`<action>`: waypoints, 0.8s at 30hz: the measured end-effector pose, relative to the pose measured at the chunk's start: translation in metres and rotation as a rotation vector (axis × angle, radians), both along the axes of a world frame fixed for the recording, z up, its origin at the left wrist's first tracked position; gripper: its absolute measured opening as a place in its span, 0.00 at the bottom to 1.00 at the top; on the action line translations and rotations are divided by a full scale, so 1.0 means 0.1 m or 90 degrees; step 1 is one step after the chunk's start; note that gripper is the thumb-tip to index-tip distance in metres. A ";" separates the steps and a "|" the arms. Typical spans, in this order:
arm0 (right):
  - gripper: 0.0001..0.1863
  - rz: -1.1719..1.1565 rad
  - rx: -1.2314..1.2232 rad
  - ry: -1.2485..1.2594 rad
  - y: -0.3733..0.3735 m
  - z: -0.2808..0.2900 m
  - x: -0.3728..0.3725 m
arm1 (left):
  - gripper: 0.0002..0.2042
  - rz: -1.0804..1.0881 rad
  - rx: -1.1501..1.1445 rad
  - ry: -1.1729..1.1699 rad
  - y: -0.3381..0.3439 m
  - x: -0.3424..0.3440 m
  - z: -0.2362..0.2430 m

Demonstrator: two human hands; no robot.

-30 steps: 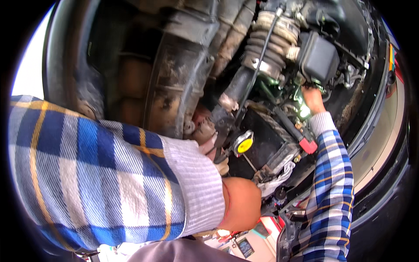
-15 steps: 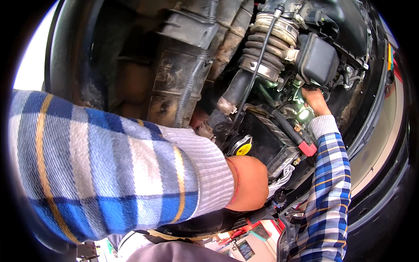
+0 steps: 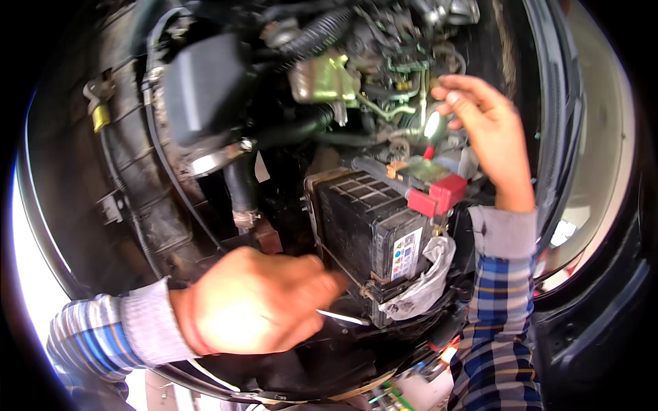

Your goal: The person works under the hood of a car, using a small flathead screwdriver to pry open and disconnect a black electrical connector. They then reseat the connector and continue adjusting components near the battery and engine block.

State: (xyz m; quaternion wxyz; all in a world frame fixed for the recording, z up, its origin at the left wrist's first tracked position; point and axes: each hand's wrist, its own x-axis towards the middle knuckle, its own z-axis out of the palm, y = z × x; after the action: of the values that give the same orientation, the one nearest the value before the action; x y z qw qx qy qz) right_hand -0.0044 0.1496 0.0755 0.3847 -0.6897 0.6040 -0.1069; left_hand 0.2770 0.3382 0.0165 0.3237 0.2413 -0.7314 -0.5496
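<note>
My left hand (image 3: 257, 298), smeared by motion, is curled in front of the battery (image 3: 356, 219). A thin pale, shiny strip (image 3: 345, 318) shows at its fingers; I cannot make out what it is. On the far right, my right hand (image 3: 495, 133) hovers over the engine parts, thumb and fingers apart with nothing visible between them. Close to its fingertips glows a small lamp (image 3: 432, 125) with a red part below it. A red terminal cover (image 3: 449, 193) sits on the battery's far right corner.
A black plastic box (image 3: 207, 85) stands at the upper left, with a thick black hose (image 3: 241, 181) below it. Crumpled pale wrapping (image 3: 419, 291) hangs at the battery's front corner. An adjustable wrench (image 3: 100, 92) lies at the far left. The body's dark edge (image 3: 552, 103) runs along the right.
The view has swung, showing more of the battery. My left hand has shifted and now shows a pale strip at its fingers. My right hand has come up out of the engine parts.
</note>
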 end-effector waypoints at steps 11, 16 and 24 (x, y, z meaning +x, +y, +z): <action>0.14 -0.175 -0.168 -0.183 0.40 -0.25 -0.62 | 0.30 0.314 0.374 -0.130 -0.81 -0.53 0.33; 0.16 -0.210 0.092 -0.307 0.40 -0.66 -0.46 | 0.24 0.322 0.385 -0.060 -1.41 -1.22 0.22; 0.17 -0.421 0.036 -0.592 0.40 -0.57 -0.40 | 0.22 0.163 0.429 0.022 -1.83 -1.44 0.03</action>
State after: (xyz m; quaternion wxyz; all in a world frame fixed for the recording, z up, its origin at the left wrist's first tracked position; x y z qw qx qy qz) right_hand -0.0444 0.1897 0.0185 0.5747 -0.3334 0.5576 -0.4977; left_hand 0.1326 0.1548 0.0194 0.3047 0.4148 -0.4672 -0.7189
